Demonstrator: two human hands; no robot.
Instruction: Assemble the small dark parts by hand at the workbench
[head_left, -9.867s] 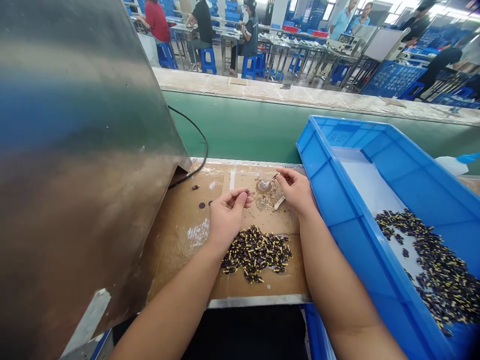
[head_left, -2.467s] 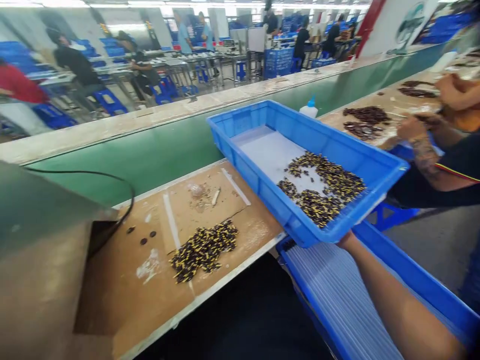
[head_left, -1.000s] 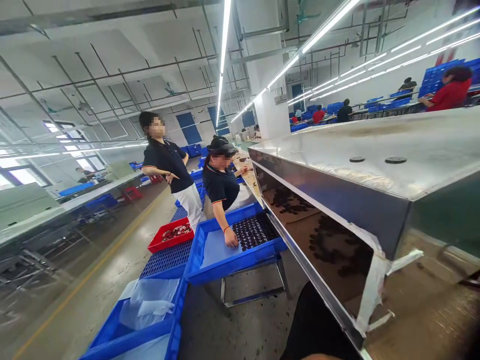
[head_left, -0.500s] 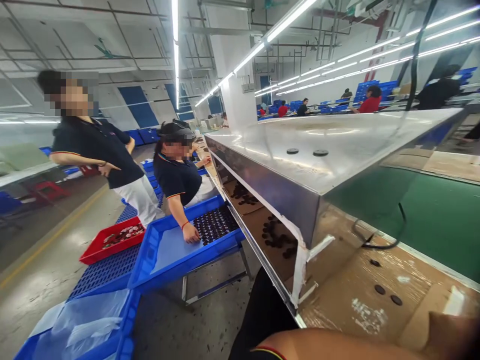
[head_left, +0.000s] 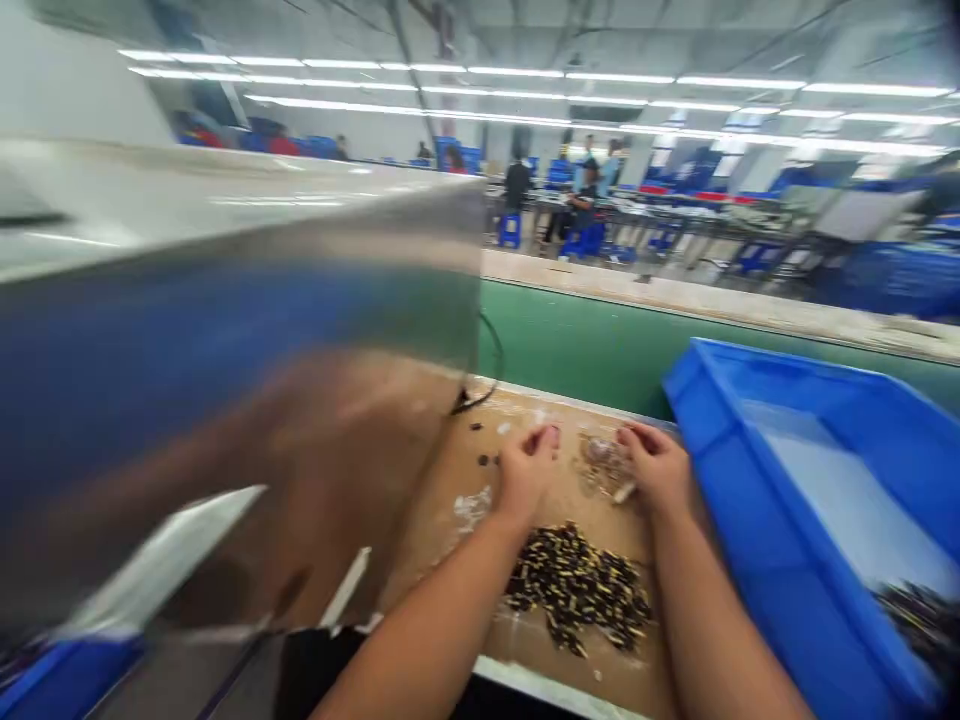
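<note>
My left hand (head_left: 525,470) is over the brown work surface (head_left: 420,540), its fingers curled into a pinch. Whatever it may hold is too small and blurred to make out. To its right, my right hand (head_left: 660,465) also has thumb and fingers pressed together, next to a crumpled clear plastic piece (head_left: 602,452); I cannot tell whether it touches it. Nearer to me, between my forearms, lies a loose pile of small black and yellow parts (head_left: 581,585). Several small dark discs (head_left: 484,460) lie left of my left hand.
A shiny metal housing (head_left: 247,370) rises at the left. A large blue crate (head_left: 780,510) with a pale liner and dark parts stands tilted at the right. Behind the work surface runs a green belt (head_left: 577,345). A black cable (head_left: 496,365) hangs by the housing's corner.
My view has swung right, away from the co-workers and the blue tray of dark parts. Both my hands, the parts pile and the blue crate have come into view.
</note>
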